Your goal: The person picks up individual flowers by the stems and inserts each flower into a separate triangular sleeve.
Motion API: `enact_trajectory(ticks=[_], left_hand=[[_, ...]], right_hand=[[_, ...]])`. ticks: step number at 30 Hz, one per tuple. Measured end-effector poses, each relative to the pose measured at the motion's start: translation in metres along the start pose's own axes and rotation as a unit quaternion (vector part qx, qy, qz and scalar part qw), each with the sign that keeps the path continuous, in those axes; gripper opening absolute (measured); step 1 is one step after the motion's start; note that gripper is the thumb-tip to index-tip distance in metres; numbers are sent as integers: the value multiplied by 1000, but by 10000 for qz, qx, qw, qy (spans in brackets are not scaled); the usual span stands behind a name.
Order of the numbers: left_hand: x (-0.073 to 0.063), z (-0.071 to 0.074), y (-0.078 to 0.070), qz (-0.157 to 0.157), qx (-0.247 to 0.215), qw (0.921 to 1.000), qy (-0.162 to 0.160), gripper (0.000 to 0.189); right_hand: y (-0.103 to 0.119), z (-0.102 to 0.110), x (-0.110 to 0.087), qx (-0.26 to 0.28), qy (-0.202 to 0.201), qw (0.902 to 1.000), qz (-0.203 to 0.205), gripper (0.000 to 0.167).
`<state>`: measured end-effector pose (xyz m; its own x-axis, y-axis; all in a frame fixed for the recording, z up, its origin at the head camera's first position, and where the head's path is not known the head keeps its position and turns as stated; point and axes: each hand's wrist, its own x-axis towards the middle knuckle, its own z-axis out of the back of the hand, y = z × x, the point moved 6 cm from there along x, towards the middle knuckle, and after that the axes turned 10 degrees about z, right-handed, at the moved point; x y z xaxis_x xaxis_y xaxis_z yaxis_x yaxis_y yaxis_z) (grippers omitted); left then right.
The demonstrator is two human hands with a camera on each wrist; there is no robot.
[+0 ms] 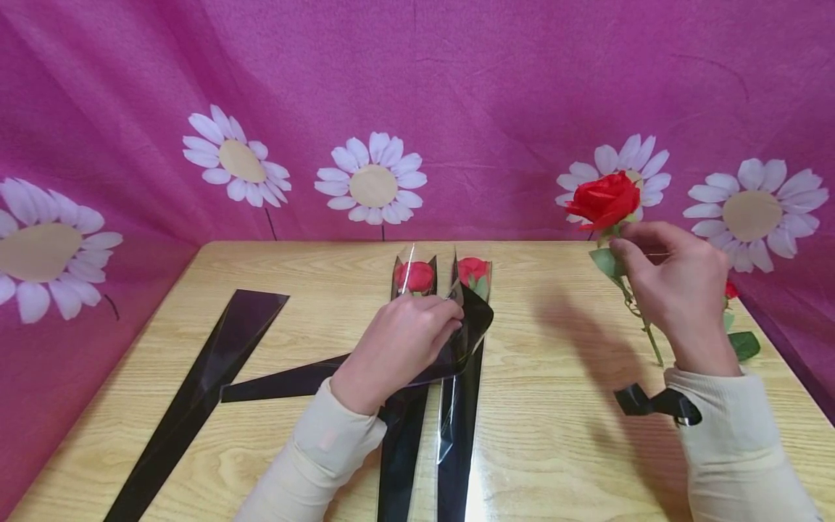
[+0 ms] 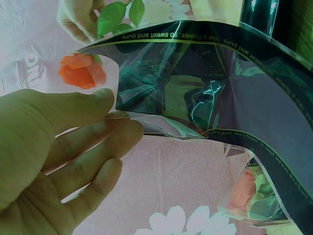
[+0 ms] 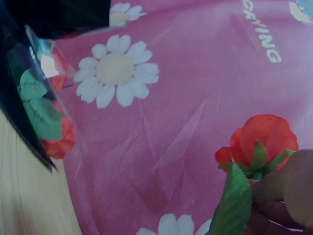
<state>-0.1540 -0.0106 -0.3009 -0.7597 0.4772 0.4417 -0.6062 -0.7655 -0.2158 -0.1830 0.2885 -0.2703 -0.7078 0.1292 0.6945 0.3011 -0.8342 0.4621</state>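
My left hand (image 1: 398,348) pinches the mouth edge of a black-and-clear flower sleeve (image 1: 479,315), its narrow end pointing left. The left wrist view shows thumb and fingertips at the edge of this sleeve (image 2: 220,78), whose opening gapes and whose dark border carries small lettering. On the right, my right hand (image 1: 678,290) holds a red artificial rose (image 1: 603,201) by its stem just under the bloom. The rose is up in the air, stem slanting down, apart from the sleeve. In the right wrist view the bloom (image 3: 264,142) and a green leaf (image 3: 234,200) are seen near the fingers.
Two sleeved roses (image 1: 415,277) lie side by side on the wooden table (image 1: 541,449), partly under the left hand and held sleeve. Another black sleeve (image 1: 202,384) lies at left. A rose with a green leaf (image 1: 744,346) is partly hidden behind the right hand. Daisy-printed pink cloth (image 1: 483,109) hangs behind.
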Motion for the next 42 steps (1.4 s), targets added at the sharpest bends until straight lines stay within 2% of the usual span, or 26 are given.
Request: enact_trajectory(ticks=[11, 20, 26, 31, 35, 38, 42], left_hand=[[0, -1, 0, 32, 17, 10000, 42, 15], [0, -2, 0, -8, 9, 10000, -1, 13], [0, -2, -1, 6, -12, 10000, 24, 13], [0, -3, -1, 15, -33, 10000, 35, 15], [0, -3, -1, -3, -17, 10000, 38, 16], [0, -4, -1, -13, 2, 10000, 51, 16], [0, -5, -1, 7, -12, 10000, 78, 16]], right_hand=[[19, 9, -1, 705, -370, 9968, 119, 11], [28, 16, -2, 1387, -515, 9889, -142, 10], [30, 20, -2, 1806, -839, 9798, -173, 13], [30, 23, -2, 2323, -1202, 9648, -277, 14], [32, 24, -4, 2711, -1367, 9521, -362, 22], [33, 24, -5, 3196, -1497, 9348, -401, 24], [35, 24, -4, 3924, -1729, 9029, -301, 24]])
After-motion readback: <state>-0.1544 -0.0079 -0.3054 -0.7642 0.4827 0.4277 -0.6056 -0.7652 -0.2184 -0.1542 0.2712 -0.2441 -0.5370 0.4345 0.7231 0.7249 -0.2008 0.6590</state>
